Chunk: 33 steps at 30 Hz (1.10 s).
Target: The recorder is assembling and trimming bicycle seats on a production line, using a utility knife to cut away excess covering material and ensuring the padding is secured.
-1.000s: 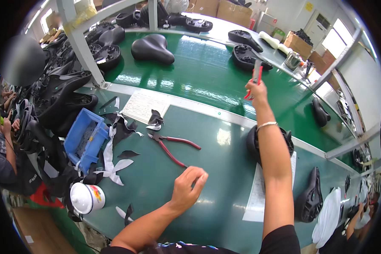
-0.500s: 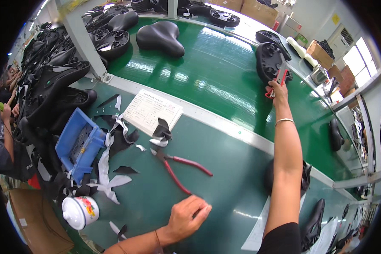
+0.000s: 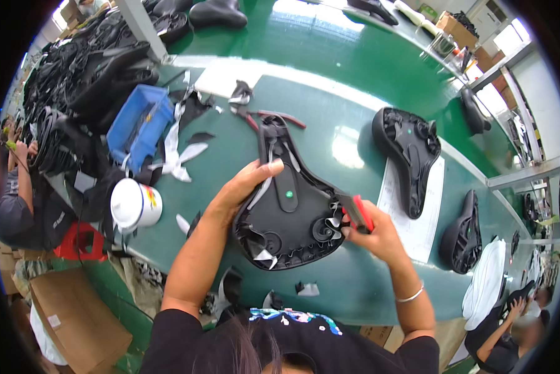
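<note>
A black bicycle saddle (image 3: 292, 234) lies underside up before me, its nose pointing away. My left hand (image 3: 246, 184) grips its left edge, with the thumb over the rim near the nose. In my right hand (image 3: 379, 234) is a red utility knife (image 3: 360, 212), closed in the fingers and held at the saddle's right rim by the wide rear end. Whether the blade touches the cover is hidden. Dark folds of cover material and a few white bits show along the saddle's inner rim.
Red-handled pliers (image 3: 286, 118) lie just beyond the saddle's nose. Left are a blue bin (image 3: 158, 131), a white lidded mug (image 3: 127, 206) and fabric scraps (image 3: 180, 153). Other saddles (image 3: 411, 156) and a paper sheet (image 3: 426, 230) lie right. Beyond runs a green belt (image 3: 317, 43); people work at both sides.
My right hand has come back from the far belt to the near table with the knife. My left hand, earlier on the bare tabletop, now grips a saddle. The view has shifted.
</note>
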Available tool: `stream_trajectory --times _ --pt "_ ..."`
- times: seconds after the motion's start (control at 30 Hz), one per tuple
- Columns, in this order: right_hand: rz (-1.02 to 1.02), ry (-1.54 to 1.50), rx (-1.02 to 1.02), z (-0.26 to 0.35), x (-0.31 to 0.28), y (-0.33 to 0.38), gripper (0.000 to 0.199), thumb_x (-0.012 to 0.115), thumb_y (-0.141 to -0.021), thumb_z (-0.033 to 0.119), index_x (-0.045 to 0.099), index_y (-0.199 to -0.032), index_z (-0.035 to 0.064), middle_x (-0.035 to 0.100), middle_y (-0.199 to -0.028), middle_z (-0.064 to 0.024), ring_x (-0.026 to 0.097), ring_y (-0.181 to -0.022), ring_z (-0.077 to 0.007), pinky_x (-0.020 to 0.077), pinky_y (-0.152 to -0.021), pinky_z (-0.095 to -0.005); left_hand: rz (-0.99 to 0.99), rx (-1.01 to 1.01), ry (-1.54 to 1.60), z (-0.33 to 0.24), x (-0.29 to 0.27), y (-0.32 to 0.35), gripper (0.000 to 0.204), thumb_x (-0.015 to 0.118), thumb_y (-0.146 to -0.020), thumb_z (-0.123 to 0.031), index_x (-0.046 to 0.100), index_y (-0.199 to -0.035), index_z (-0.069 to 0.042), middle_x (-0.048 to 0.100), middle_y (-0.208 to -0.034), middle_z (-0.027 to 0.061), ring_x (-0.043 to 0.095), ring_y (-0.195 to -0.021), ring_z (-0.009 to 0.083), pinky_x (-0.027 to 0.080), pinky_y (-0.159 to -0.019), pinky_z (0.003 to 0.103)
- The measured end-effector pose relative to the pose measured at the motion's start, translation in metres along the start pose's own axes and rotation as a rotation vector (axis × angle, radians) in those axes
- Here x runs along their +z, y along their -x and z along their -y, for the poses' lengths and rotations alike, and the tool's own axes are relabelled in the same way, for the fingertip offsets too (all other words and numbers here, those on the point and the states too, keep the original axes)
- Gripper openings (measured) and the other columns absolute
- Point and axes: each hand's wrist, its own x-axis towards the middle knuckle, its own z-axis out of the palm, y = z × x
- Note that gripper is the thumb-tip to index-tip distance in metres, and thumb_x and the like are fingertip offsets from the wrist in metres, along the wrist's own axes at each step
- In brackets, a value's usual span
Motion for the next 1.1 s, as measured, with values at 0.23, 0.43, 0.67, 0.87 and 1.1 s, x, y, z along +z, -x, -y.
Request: stream_trajectory --times 0.23,0.43,0.67,0.87,1.1 --pt "-0.147 -0.164 0.378 0.038 0.022 0.057 0.054 0.07 -0.078 0.005 0.047 -0.127 0.0037 0.06 -0.089 -0.0078 0.056 -0.067 -0.0114 0.0477 -0.055 -0.0242 -0.256 0.067 -0.311 -0.008 0.009 0.07 0.055 0.068 -0.077 -0.034 0.05 -0.114 0.002 0.055 -0.095 0.0064 0.057 -0.083 0.0128 0.049 -0.073 0.026" --pt "0.033 0.524 -0.236 0.037 0.018 0.052 0.067 0.071 -0.078 0.009 0.043 -0.139 0.0155 0.05 -0.071 -0.006 0.049 -0.054 -0.0202 0.0411 -0.046 -0.0293 -0.16 0.061 -0.439 -0.027 0.018 0.077 0.046 0.068 -0.078 -0.031 0.052 -0.106 0.001 0.055 -0.087 0.0045 0.055 -0.075 0.0109 0.048 -0.068 0.025" --pt "0.057 0.76 -0.1 0.038 0.041 0.074 0.069 0.07 -0.079 0.012 0.04 -0.141 0.0227 0.05 -0.069 -0.0066 0.051 -0.053 -0.0228 0.041 -0.046 -0.036 -0.265 0.034 -0.424 -0.017 0.008 0.071 0.042 0.066 -0.077 -0.031 0.056 -0.101 0.002 0.061 -0.083 0.0067 0.059 -0.067 0.0119 0.05 -0.06 0.025" --pt "-0.066 0.503 0.244 0.069 0.096 0.126 0.065 0.067 -0.082 0.008 0.038 -0.141 0.0113 0.062 -0.083 -0.0129 0.063 -0.067 -0.0288 0.0497 -0.057 -0.0375 -0.546 0.202 -0.299 0.019 0.011 0.111 0.044 0.065 -0.078 -0.031 0.054 -0.101 0.004 0.056 -0.082 0.0046 0.054 -0.067 0.0111 0.046 -0.062 0.025" --pt "-0.331 0.135 0.13 0.07 0.085 0.085 0.057 0.069 -0.081 0.003 0.044 -0.132 0.0017 0.064 -0.11 -0.0205 0.063 -0.105 -0.027 0.05 -0.087 -0.032 -0.635 0.285 -0.215 0.046 0.015 0.137 0.047 0.065 -0.078 -0.029 0.051 -0.11 0.002 0.053 -0.095 0.0056 0.049 -0.087 0.0133 0.041 -0.079 0.027"
